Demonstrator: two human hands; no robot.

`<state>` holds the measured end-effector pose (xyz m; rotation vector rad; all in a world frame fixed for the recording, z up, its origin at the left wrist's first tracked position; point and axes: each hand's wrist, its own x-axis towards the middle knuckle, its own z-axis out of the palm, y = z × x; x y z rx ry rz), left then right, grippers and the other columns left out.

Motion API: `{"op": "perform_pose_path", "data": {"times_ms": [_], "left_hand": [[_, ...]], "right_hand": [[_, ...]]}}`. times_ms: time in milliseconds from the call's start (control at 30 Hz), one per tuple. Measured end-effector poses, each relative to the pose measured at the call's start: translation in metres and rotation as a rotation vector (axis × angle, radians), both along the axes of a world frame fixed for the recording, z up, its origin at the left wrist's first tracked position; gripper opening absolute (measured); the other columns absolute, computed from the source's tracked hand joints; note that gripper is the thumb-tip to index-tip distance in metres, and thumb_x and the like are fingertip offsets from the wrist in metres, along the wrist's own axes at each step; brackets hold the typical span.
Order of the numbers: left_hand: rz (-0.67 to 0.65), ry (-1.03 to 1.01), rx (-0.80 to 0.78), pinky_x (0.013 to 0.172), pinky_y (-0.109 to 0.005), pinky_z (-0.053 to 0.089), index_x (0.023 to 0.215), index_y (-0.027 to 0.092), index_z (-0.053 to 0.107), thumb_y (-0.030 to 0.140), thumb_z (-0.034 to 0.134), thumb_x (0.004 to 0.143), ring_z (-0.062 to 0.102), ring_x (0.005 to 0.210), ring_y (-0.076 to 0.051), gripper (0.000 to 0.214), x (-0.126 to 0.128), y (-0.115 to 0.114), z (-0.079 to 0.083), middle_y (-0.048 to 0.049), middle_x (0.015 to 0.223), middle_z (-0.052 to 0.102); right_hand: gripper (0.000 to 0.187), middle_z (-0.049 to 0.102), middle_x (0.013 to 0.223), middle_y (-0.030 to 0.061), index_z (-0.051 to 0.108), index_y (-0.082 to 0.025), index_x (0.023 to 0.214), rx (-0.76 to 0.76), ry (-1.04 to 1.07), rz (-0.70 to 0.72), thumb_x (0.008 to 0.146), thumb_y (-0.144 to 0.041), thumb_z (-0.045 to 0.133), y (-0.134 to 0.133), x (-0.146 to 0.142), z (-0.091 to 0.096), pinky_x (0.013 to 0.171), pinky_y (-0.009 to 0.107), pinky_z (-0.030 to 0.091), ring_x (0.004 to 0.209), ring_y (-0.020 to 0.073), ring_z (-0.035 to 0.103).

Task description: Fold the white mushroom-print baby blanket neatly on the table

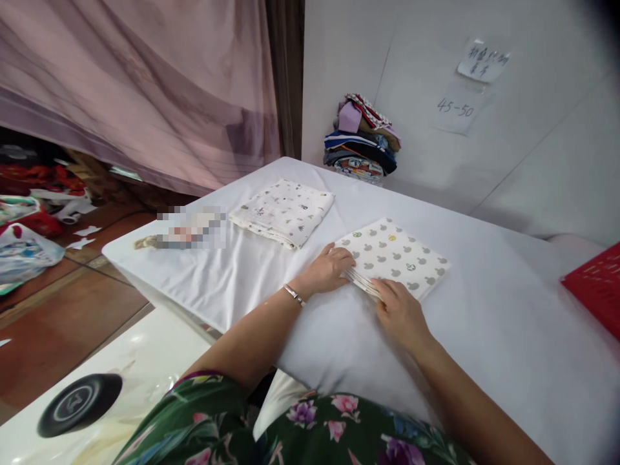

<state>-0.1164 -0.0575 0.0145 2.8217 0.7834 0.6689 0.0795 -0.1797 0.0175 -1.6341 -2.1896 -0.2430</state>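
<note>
A folded white cloth (394,255) with grey, rounded motifs and a few green and yellow ones lies flat on the white-covered table (484,323). Its near edge shows several stacked layers. My left hand (332,268), with a bracelet on the wrist, is closed on the left end of that edge. Along the same edge, to the right, my right hand (400,313) pinches the layers between thumb and fingers. A second folded cloth (285,210), white with small scattered prints, rests left of my left hand, apart from both hands.
Against the wall stands a stack of folded clothes (361,139). A blurred-out item (194,227) lies near the table's left end. At the right is a red basket (598,287). A white surface with a black round object (80,405) stands lower left. A pink curtain (194,84) hangs behind.
</note>
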Motion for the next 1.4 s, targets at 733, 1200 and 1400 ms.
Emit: {"op": "perform_pose_path", "data": {"times_ms": [733, 1200, 1400], "left_hand": [[0.048, -0.009, 0.098, 0.097, -0.037, 0.033, 0.089, 0.018, 0.062, 0.014, 0.055, 0.078, 0.053, 0.096, -0.018, 0.013, 0.013, 0.002, -0.007, -0.0049, 0.097, 0.061], [0.188, -0.122, 0.141, 0.09, -0.035, 0.043, 0.104, 0.021, 0.06, 0.01, 0.056, 0.079, 0.053, 0.103, -0.02, 0.028, -0.007, 0.014, -0.008, -0.0056, 0.103, 0.062], [0.26, -0.125, 0.073, 0.083, -0.035, 0.048, 0.097, 0.02, 0.063, 0.004, 0.055, 0.073, 0.055, 0.098, -0.02, 0.03, -0.007, 0.018, -0.013, -0.0047, 0.098, 0.064]], "right_hand": [[0.035, 0.06, 0.098, 0.008, 0.058, -0.015, 0.112, -0.038, -0.197, -0.004, 0.082, -0.004, 0.044, 0.0, -0.008, -0.002, 0.071, 0.032, 0.037, 0.083, 0.0207, 0.048], [0.041, 0.061, 0.101, 0.0113, 0.053, -0.012, 0.121, 0.061, -0.061, 0.07, 0.083, -0.005, 0.038, -0.001, -0.001, -0.019, 0.074, 0.034, 0.039, 0.087, 0.0221, 0.05], [0.044, 0.061, 0.114, 0.0105, 0.052, -0.014, 0.123, 0.176, 0.004, 0.149, 0.084, -0.003, 0.034, -0.002, 0.001, -0.03, 0.081, 0.036, 0.038, 0.106, 0.0233, 0.048]]}}
